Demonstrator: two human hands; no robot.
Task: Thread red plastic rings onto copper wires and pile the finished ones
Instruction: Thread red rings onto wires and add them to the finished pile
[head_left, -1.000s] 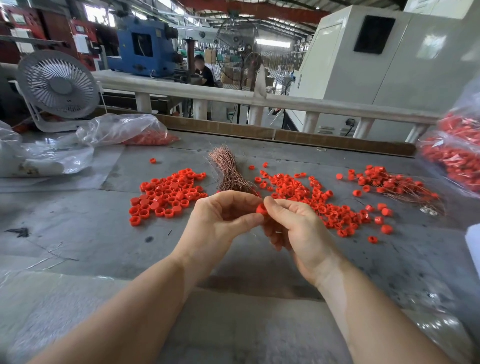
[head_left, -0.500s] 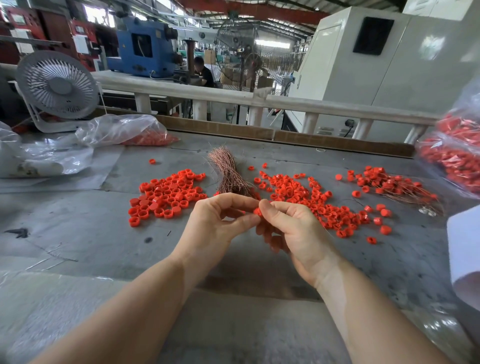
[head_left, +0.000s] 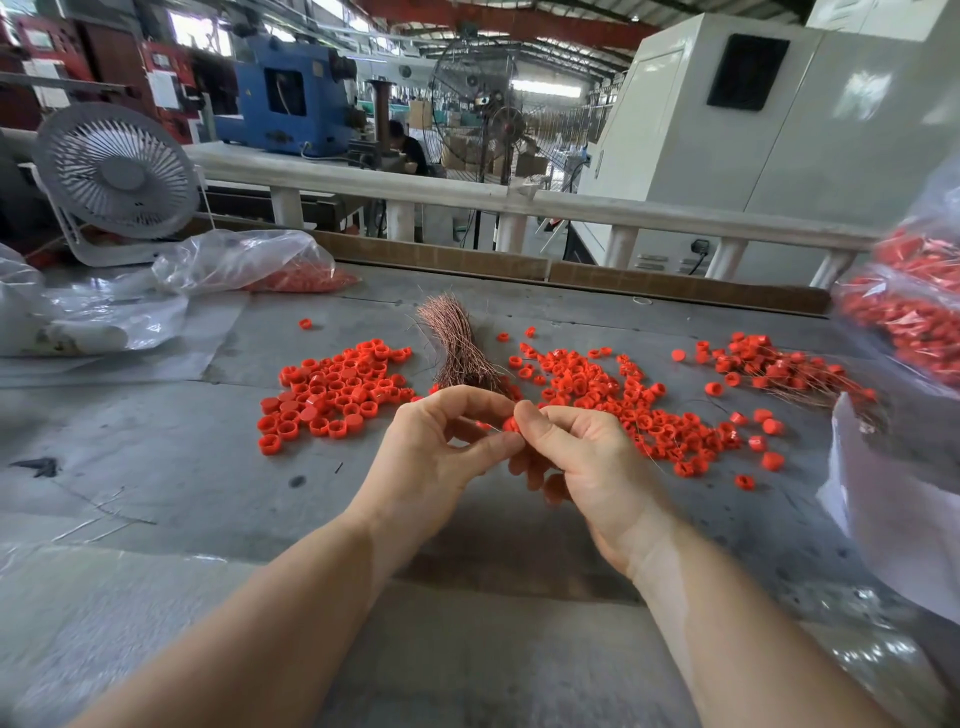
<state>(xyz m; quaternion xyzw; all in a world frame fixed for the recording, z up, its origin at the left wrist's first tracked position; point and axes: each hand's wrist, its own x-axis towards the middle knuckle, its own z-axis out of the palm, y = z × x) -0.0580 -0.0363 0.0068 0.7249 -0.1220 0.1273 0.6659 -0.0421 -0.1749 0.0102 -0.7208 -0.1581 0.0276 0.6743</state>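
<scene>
Left hand (head_left: 434, 457): raised just above the counter (head_left: 156, 467), fingers curled, thumb and forefinger tips meeting the right hand at centre; what it pinches is too fine to make out, a thin strand at most; right hand (head_left: 576, 462): fingers curled, thumb and forefinger pinching one red plastic ring (head_left: 509, 424), which sits exactly between the two thumbs; lower fingers folded under the palm.

Copper wire bundle (head_left: 460, 348): lying on the counter directly beyond the hands, fanned at the far end, near end hidden behind the left knuckles.

Loose red rings, left heap (head_left: 332, 389): on the counter beyond and to the left of the left hand, apart from it; loose red rings, right heap (head_left: 623, 400): spread from beside the wire bundle to just past the right hand's knuckles, nearest rings close to that hand.

Finished pile (head_left: 779, 369): rings with copper wires trailing from them, at far right of the counter, well apart from both hands.

Clear bag of red rings, right edge (head_left: 914, 312): partly in view; clear bag with red rings, far left (head_left: 270, 265): slumped on the counter; white desk fan (head_left: 117, 174): upright behind that bag; white railing (head_left: 467, 195): along the counter's far side; a person (head_left: 408, 150) seated in the background beyond it, by a blue machine (head_left: 291, 104).
</scene>
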